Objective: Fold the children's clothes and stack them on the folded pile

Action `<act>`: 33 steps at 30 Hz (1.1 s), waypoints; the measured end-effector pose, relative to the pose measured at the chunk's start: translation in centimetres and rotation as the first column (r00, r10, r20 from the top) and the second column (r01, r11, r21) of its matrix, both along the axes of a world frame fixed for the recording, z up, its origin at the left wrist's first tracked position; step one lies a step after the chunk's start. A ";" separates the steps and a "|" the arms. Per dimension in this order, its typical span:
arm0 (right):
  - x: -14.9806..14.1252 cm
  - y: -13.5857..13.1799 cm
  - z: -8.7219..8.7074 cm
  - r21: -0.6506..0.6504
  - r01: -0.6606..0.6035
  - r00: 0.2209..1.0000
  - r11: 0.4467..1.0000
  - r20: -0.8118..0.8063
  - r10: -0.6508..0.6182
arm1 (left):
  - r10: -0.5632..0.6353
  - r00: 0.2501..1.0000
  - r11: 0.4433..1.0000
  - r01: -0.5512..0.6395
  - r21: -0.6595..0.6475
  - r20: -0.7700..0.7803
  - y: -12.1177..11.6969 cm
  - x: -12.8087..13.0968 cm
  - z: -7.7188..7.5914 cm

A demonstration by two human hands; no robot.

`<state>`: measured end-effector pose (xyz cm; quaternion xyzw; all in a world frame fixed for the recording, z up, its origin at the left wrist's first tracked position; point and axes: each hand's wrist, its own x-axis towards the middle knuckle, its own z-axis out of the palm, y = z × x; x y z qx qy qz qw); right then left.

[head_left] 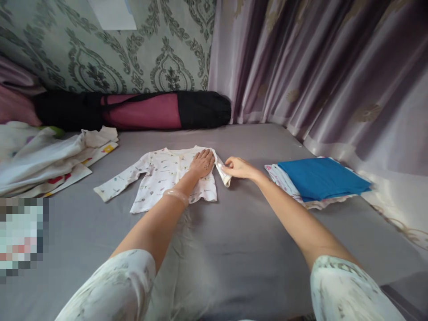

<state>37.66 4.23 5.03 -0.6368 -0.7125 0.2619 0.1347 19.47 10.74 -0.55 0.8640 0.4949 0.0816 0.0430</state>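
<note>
A small white printed long-sleeved top lies spread on the grey bed sheet. My left hand lies flat on its upper right part, fingers stretched out, pressing the cloth down. My right hand pinches the end of the top's right sleeve, which is folded in toward the body. The left sleeve still stretches out to the left.
A folded stack with a blue cloth on top lies at the right. A loose heap of white clothes sits at the left. A black and pink long bag lies against the patterned wall. Purple curtains hang on the right.
</note>
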 end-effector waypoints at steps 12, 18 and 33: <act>-0.5 -1.3 -0.6 -0.055 -0.075 0.992 0.996 -0.106 0.069 | 0.009 0.999 1.000 -0.009 -0.009 0.042 0.0 0.0 0.0; 2.2 -0.2 1.3 -0.062 0.238 0.920 0.969 -0.305 -0.246 | 0.008 0.997 1.000 -0.006 -0.021 0.078 0.0 0.0 -0.1; 5.0 2.7 -2.9 0.197 0.631 0.776 0.751 -0.123 -0.619 | 0.002 0.993 0.999 0.002 -0.039 0.118 -0.1 -0.2 0.2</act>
